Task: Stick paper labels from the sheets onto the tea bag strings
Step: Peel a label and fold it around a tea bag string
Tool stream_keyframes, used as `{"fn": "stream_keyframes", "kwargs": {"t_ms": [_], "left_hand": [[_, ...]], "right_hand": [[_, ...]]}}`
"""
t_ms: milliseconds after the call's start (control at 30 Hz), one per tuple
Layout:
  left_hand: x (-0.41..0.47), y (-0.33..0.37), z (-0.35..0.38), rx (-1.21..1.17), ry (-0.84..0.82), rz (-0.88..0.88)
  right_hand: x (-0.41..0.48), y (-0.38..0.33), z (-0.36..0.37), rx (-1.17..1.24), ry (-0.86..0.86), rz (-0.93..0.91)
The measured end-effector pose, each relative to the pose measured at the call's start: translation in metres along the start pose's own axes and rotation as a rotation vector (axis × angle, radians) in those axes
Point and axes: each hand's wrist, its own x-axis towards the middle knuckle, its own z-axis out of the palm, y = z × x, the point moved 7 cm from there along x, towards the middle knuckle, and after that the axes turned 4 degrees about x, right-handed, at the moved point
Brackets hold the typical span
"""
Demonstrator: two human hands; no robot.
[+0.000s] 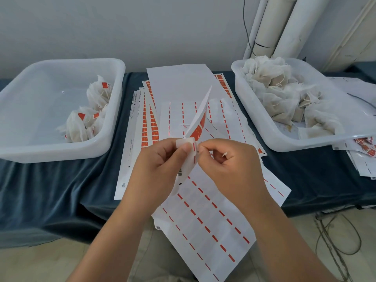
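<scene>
At the bottom of the frame two forearms reach in and the hands meet just below the middle. The left hand (162, 159) has thumb and curled fingers pinched on a strip of labels (200, 123), which stands up from the grip and leans toward the upper right. The right hand (230, 161) has its fingertips closed tight against the strip's lower end, apparently nipping the edge of one label (195, 149). A small pale tip sticks out of its curled fingers, and I cannot tell what it is. No tea bag string shows clearly in either hand.

The likely slips come from the thin paper. A label lifted at a slant could tear or curl back and stick to itself or to a fingertip. The tall, limp strip could also flop onto the papers beneath.

Below the hands, a spent sheet (213, 220) with red dashes hangs over the near edge of the table (50, 190), so a brush of the wrist could drag it to the floor. Behind the hands, a stack of sheets (145, 123) covers the middle of the table, leaving little bare cloth there. The hands have free air above the papers.

At the left, a tub (61, 153) holds labelled tea bags (89, 119). At the right, a second tub (284, 143) is heaped with plain tea bags (272, 86), its near rim close to the right hand's reach. Pipes (274, 27) stand in the upper right.
</scene>
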Motion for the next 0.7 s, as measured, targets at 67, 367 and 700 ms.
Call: {"fn": "stream_keyframes", "kwargs": {"t_ms": [67,367,700], "left_hand": [[-0.001,0.001,0.000,0.001,0.011,-0.003],[0.000,-0.009,-0.012,-0.052,0.150,-0.052],[0.016,-0.050,-0.066,0.241,0.467,-0.001]], "right_hand": [[0.000,0.004,-0.001,0.051,0.002,0.030],[-0.004,0.035,-0.012,0.288,0.187,0.282],[-0.012,0.076,-0.022,0.583,0.292,0.614]]}}
